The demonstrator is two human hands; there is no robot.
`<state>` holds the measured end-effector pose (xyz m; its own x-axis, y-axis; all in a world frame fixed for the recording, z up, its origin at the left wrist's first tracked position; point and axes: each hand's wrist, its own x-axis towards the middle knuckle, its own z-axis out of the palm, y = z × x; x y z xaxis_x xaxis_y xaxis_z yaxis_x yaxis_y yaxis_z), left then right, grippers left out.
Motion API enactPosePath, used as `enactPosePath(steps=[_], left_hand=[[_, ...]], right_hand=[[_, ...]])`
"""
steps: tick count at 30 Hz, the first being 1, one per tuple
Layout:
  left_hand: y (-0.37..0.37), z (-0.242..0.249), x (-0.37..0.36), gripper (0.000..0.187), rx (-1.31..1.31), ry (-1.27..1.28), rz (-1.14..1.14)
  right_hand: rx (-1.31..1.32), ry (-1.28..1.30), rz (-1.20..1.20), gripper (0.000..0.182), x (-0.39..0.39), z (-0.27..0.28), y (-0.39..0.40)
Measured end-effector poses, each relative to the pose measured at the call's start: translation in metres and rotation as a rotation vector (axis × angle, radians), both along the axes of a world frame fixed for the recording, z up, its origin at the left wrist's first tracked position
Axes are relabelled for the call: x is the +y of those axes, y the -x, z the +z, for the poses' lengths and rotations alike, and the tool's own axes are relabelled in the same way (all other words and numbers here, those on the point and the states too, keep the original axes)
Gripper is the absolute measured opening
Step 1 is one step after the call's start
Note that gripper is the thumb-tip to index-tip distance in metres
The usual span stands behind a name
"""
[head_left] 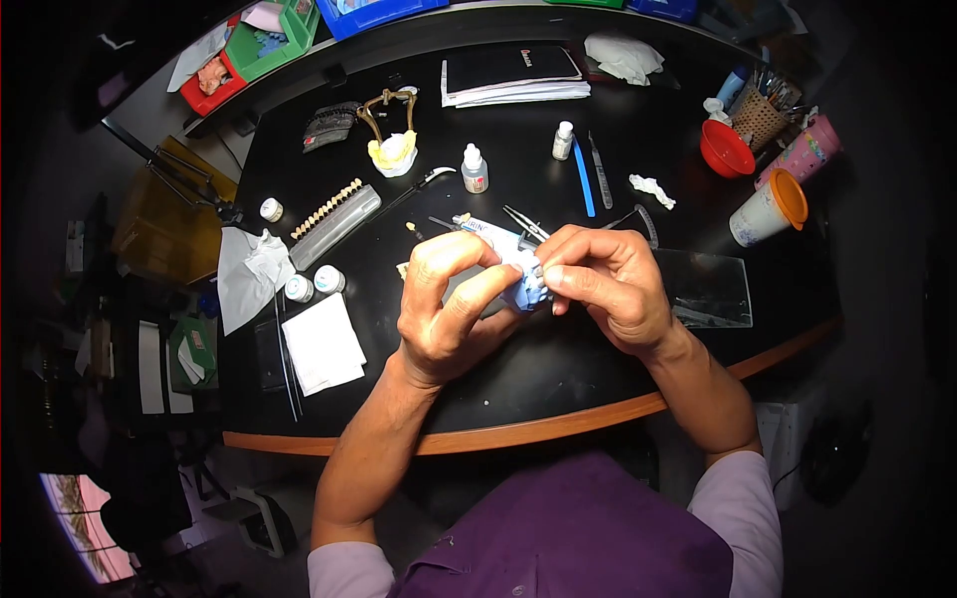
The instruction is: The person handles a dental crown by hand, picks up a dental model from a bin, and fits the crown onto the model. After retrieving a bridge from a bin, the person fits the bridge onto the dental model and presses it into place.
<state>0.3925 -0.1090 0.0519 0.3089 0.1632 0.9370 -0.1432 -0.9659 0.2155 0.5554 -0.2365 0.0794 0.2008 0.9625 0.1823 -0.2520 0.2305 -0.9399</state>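
Observation:
A small blue dental model (528,290) with pale teeth is held up between both hands over the middle of the black table. My left hand (451,299) is closed on its left side, fingertips pressed on the model. From the right, my right hand (610,284) pinches at the teeth with thumb and index finger; anything tiny between those tips is hidden. Just behind the hands lie a white and blue tube (488,233) and metal tweezers (525,221). A dropper bottle (475,169) stands farther back.
Left: shade guide (334,224), small jars (329,279), white tissue (324,344), articulator (391,140). Back: notebooks (513,80), small bottle (563,142), blue stick (583,177). Right: glass plate (703,289), lidded cup (763,211), red bowl (727,149). Wooden table edge (538,429) in front.

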Motion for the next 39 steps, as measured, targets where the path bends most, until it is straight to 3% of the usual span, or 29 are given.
enactPosePath(steps=[4,22,39], left_hand=[[0.0009,0.001,0.0061,0.057,0.054,-0.136,0.036],[0.0016,0.0016,0.0045,0.049,0.076,-0.108,-0.019],[0.0012,-0.0004,0.0049,0.058,0.062,-0.073,-0.025]], right_hand=[[0.006,0.008,-0.02,0.008,-0.0003,-0.0004,0.0003],[0.068,0.095,-0.02,0.01,0.0004,-0.0006,-0.0027],[0.098,0.071,0.033,0.012,0.0001,-0.0009,-0.0025]])
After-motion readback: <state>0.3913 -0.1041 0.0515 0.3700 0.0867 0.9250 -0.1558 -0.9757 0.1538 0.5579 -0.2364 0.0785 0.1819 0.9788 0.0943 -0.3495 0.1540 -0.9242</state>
